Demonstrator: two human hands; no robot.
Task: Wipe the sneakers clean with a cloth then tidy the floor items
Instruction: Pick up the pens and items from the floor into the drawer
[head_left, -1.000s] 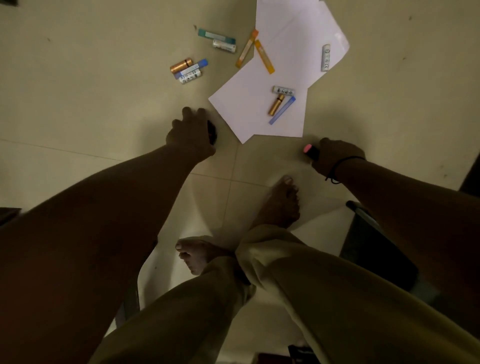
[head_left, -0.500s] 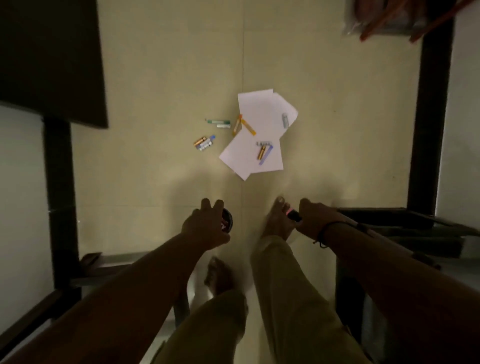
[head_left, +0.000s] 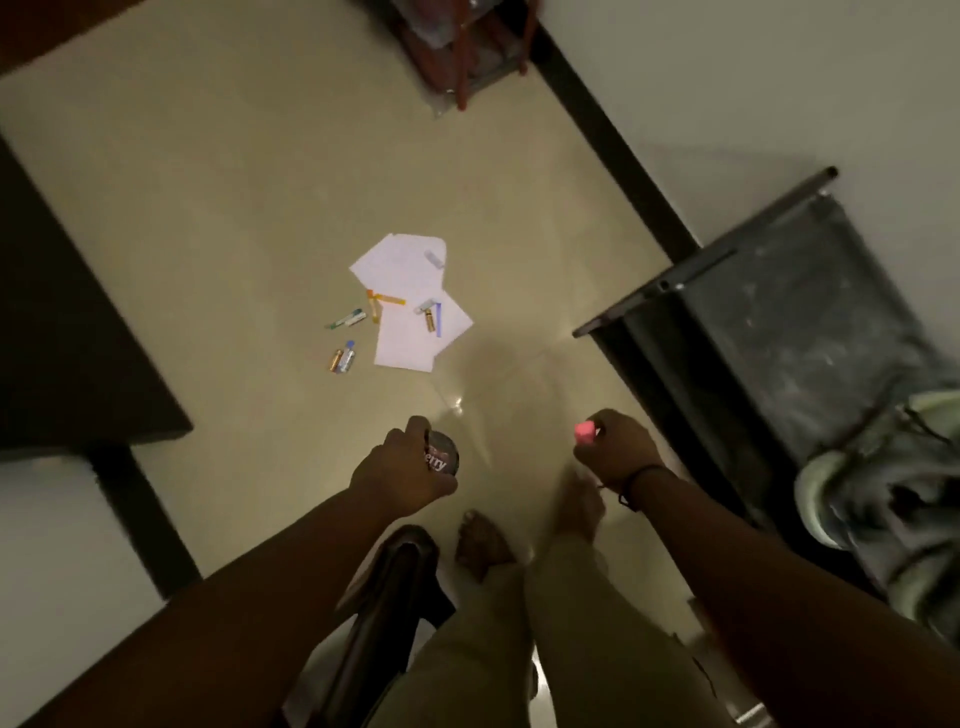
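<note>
Here, my left hand (head_left: 400, 475) curled round a dark round tin (head_left: 441, 451), my right hand (head_left: 618, 449) gripping a pink-tipped marker (head_left: 586, 431), sneakers (head_left: 878, 499) at three o'clock (on the dark rack (head_left: 789, 312)), papers (head_left: 415, 306) at twelve.

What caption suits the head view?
Left hand grips a tin, right hand a pink-tipped item; papers on floor.

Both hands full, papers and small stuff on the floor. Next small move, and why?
Probably set down the round tin from the left hand first. The right hand also holds a pink-tipped item, so neither grip is free for the papers and scattered tubes.
</note>
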